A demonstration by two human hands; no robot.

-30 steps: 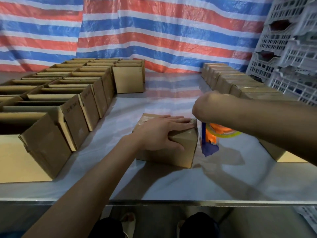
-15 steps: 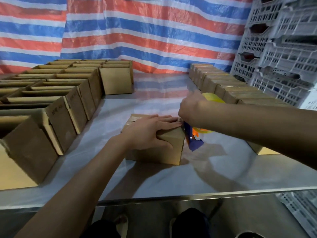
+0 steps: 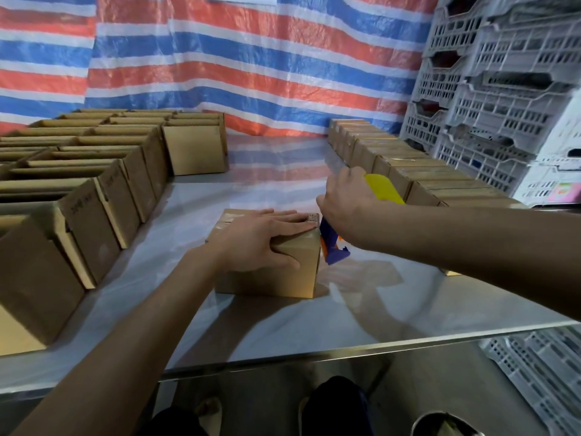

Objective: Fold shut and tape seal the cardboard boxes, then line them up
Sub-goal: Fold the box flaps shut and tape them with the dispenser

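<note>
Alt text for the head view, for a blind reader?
The left hand presses down a closed brown cardboard box on the shiny grey table while the right hand grips a blue-and-yellow tape dispenser at its right edge.

The right hand (image 3: 344, 202) covers the middle of the blue and yellow plastic tape dispenser (image 3: 334, 253). Its fingers are out of sight, and no tape roll shows. The left hand (image 3: 261, 239) hides most of the top seam of the small brown cardboard box (image 3: 283, 276). The right forearm screens all but a corner of the nearest sealed brown cardboard box (image 3: 450, 272) at the tabletop's right edge. The handwriting (image 3: 78, 204) on an open carton's flap at the left edge is too blurred to read.
</note>
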